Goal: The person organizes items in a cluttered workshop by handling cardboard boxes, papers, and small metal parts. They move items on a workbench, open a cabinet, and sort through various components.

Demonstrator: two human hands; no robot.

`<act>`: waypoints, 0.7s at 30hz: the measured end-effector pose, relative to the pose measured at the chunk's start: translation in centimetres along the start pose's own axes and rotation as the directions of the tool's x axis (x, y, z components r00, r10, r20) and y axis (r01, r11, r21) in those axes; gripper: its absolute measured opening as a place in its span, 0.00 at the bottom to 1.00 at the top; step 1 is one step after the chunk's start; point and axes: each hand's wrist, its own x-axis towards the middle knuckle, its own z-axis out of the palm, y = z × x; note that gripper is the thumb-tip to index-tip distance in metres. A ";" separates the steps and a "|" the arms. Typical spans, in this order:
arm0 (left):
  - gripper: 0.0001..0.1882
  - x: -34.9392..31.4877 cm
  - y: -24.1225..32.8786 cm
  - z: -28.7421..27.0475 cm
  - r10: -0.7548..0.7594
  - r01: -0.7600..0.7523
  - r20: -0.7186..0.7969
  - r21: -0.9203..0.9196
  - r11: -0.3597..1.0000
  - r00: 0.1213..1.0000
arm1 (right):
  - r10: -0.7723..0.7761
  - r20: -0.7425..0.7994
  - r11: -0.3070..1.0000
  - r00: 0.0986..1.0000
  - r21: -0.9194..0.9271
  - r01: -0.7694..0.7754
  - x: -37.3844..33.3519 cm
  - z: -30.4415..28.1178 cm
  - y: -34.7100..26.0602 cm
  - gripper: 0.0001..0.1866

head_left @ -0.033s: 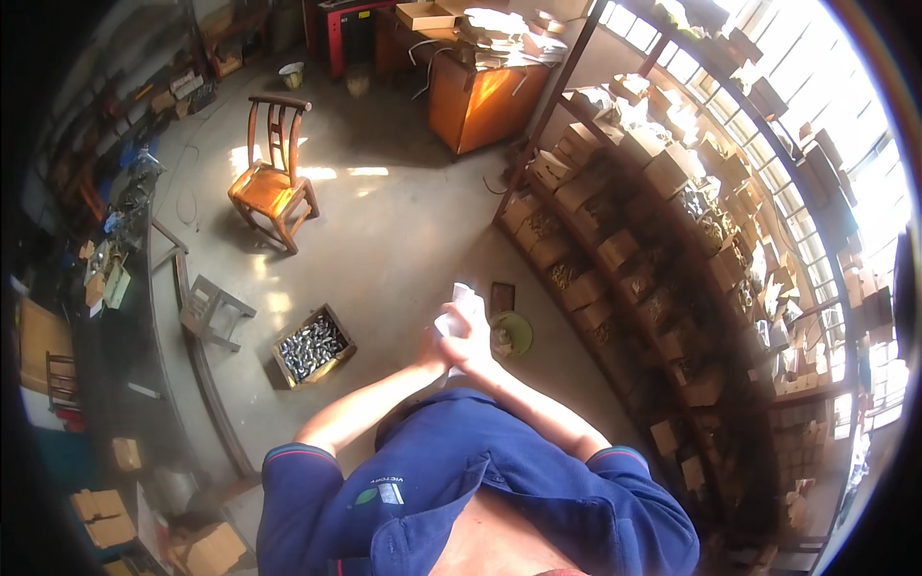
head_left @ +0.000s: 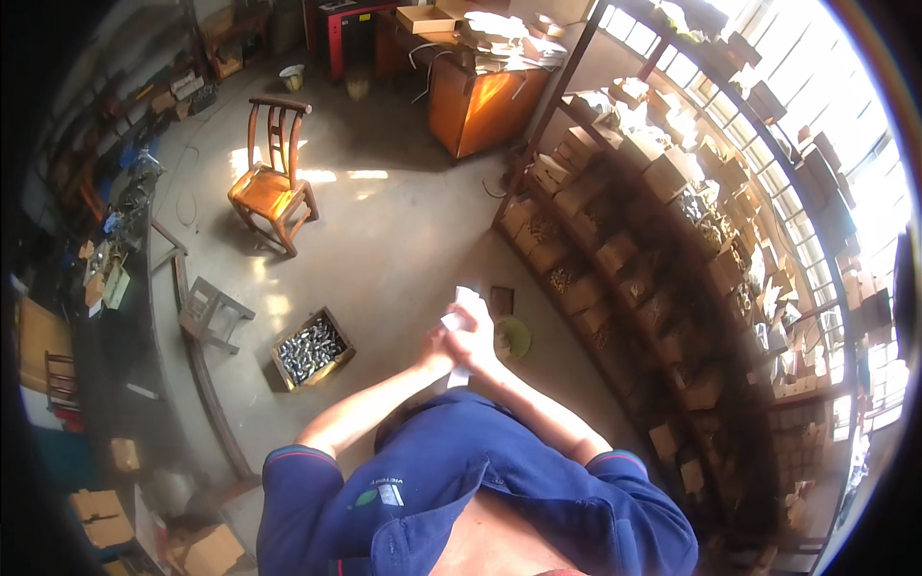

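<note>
Hands (head_left: 471, 344) | pressed together | white cloth or paper (head_left: 467, 294) between | forearms (head_left: 370, 407) angled inward

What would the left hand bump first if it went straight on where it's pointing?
Likely the right hand: it's just ahead of the left hand, and both hold something white; depth is unclear.

Crumpled white wad (head_left: 467, 294), partly hidden
</note>
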 end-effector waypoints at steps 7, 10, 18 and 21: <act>0.30 -1.6 3.4 -1.4 0.244 -0.076 0.168 -0.658 0.749 0.955 | 0.343 -0.095 0.753 0.935 0.623 -0.213 2.2 -3.7 2.7 0.04; 0.31 -1.2 2.1 -1.5 0.070 0.090 0.178 -0.754 0.651 0.982 | 0.486 -0.137 0.475 0.863 0.870 -0.129 3.7 -4.5 3.6 0.10; 0.23 -0.2 4.6 -2.1 0.037 0.468 0.467 -0.882 -0.049 0.884 | -0.101 -0.036 0.875 0.994 0.473 0.106 4.2 -1.7 -2.2 0.05; 0.16 0.8 5.0 -1.7 -0.070 0.372 0.367 -0.925 0.072 0.927 | -0.229 0.013 0.964 0.973 0.143 0.225 3.1 -2.4 -3.0 0.06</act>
